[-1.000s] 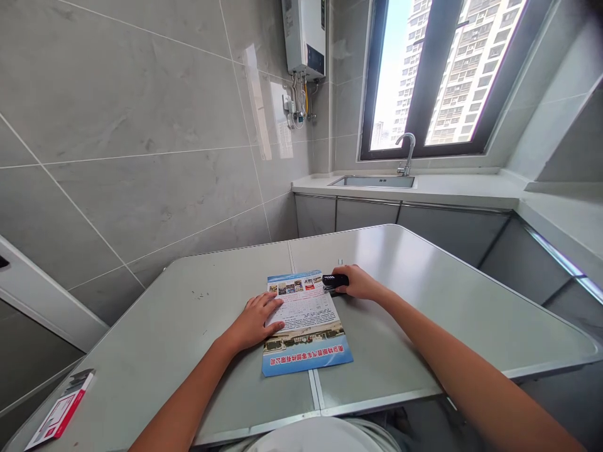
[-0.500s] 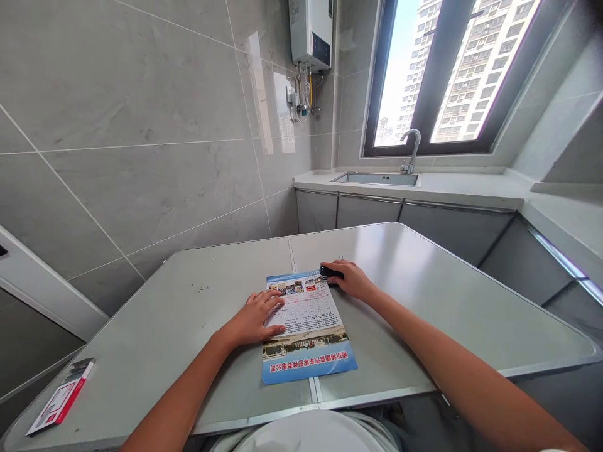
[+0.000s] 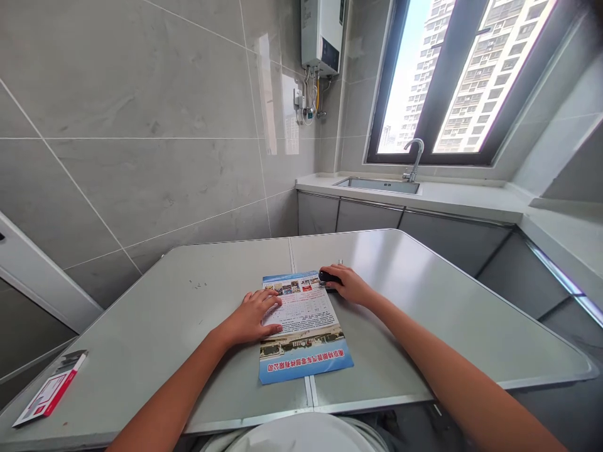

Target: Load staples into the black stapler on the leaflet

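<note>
A printed leaflet (image 3: 308,361), blue at both ends with a photo strip and text, lies on the table, upside down to me. My left hand (image 3: 257,316) rests on its left edge with fingers spread, palm down. Over the leaflet's far right corner, my right hand (image 3: 347,282) grips a black stapler (image 3: 328,277). The stapler's front end overlaps the corner, and its rear is hidden under my fingers. I cannot tell whether its jaws are pressed together.
A red and white card or booklet (image 3: 49,392) lies at the table's left edge. Small dark bits (image 3: 198,284) are on the pale folding table (image 3: 400,351). A white round seat (image 3: 306,433) is at the near edge. Beyond are a counter (image 3: 461,194) and a sink (image 3: 377,184).
The view has shifted slightly, moving the table contents a little leftward. Both hands, the leaflet and the stapler keep nearly the same places relative to each other.
</note>
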The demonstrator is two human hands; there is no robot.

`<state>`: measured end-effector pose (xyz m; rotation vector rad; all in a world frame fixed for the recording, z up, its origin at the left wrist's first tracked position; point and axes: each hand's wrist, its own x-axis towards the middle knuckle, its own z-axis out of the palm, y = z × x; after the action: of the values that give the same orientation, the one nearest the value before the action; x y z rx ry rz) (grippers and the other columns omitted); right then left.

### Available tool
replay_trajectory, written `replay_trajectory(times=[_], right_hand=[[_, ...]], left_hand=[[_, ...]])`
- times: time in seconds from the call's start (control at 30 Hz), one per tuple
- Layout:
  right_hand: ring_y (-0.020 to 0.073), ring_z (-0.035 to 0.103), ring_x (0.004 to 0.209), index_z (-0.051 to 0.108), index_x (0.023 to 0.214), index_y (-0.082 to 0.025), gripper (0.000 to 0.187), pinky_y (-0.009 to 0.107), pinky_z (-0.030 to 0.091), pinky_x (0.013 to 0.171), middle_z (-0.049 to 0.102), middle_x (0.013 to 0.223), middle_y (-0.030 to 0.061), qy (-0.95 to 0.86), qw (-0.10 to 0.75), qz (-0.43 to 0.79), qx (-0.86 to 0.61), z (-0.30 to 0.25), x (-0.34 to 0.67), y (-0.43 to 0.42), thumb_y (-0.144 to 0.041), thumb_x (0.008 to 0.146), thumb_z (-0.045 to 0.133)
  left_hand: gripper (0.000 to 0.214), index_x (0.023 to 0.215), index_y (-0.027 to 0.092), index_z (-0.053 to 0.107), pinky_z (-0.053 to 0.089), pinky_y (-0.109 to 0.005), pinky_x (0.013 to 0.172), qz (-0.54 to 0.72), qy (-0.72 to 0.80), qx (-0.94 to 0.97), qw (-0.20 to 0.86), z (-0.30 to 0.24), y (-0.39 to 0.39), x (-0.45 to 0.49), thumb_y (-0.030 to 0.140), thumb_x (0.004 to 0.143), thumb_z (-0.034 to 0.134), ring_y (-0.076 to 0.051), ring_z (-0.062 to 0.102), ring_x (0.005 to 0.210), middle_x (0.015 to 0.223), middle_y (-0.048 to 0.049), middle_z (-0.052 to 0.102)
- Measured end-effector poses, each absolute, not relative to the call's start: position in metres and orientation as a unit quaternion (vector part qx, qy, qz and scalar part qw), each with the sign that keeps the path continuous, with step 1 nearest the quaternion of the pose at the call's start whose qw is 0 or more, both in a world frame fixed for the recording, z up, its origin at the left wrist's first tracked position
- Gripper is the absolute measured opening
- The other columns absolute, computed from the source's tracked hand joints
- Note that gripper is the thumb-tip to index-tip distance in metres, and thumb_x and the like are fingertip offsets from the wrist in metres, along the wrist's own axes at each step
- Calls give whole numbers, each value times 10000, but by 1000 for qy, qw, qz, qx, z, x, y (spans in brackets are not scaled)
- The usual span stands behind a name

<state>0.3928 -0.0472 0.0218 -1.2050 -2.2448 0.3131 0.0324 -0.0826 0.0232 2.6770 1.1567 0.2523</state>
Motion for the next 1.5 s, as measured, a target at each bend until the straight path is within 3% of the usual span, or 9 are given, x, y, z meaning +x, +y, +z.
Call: replay_trajectory(times=[0.17,0.37,0.53,0.7,0.83,1.0,1.5], right_hand=[[242,643,991,660,1200,-242,331,371,486,920,728,1087,65,-850,275,157,-420,30,396,-52,-272,871,692],[232,642,916,684,1129,-251,250,342,470,856,735,963,40,-857,210,135,-450,29,391,-48,-350,899,692],[261,649,959,666,1223,-252,317,359,482,849,723,1033,81,-836,207,98,-498,27,387,-50,-380,932,660],[254,645,1096,564,1436,-291,447,388,490,971,700,1253,82,-866,242,141,-415,29,394,-51,-294,989,548],[247,658,1047,621,1402,-286,459,369,496,931,721,1184,71,-849,262,108,-447,25,391,-51,-182,979,478],[263,651,1075,636,1389,-307,489,371,465,885,727,1206,69,-843,228,53,-484,22,379,-52,-131,960,480],[273,647,1104,641,1396,-308,532,392,437,912,720,1212,71,-833,215,46,-508,17,375,-52,-122,936,451]], left_hand=[[519,1300,289,628,319,-530,1201,94,374,915,118,31,-87,34,583,879,701,-343,467,1419,1495,-106,551],[509,1292,313,638,339,-487,1191,112,353,918,140,34,-89,33,583,868,716,-337,459,1429,1487,-80,560],[536,1294,316,646,334,-494,1184,110,349,919,145,33,-88,32,620,858,714,-348,455,1426,1484,-82,562],[532,1281,336,658,325,-508,1180,103,351,919,148,33,-88,32,636,846,720,-351,457,1419,1485,-65,565],[531,1271,342,672,323,-500,1180,108,354,917,151,32,-88,32,631,830,739,-354,451,1421,1472,-62,572],[540,1268,344,672,333,-501,1168,111,357,916,147,29,-87,32,641,823,744,-353,449,1418,1475,-60,570],[581,1289,322,664,343,-525,1161,93,366,916,133,29,-89,33,626,807,775,-370,442,1414,1484,-91,554]])
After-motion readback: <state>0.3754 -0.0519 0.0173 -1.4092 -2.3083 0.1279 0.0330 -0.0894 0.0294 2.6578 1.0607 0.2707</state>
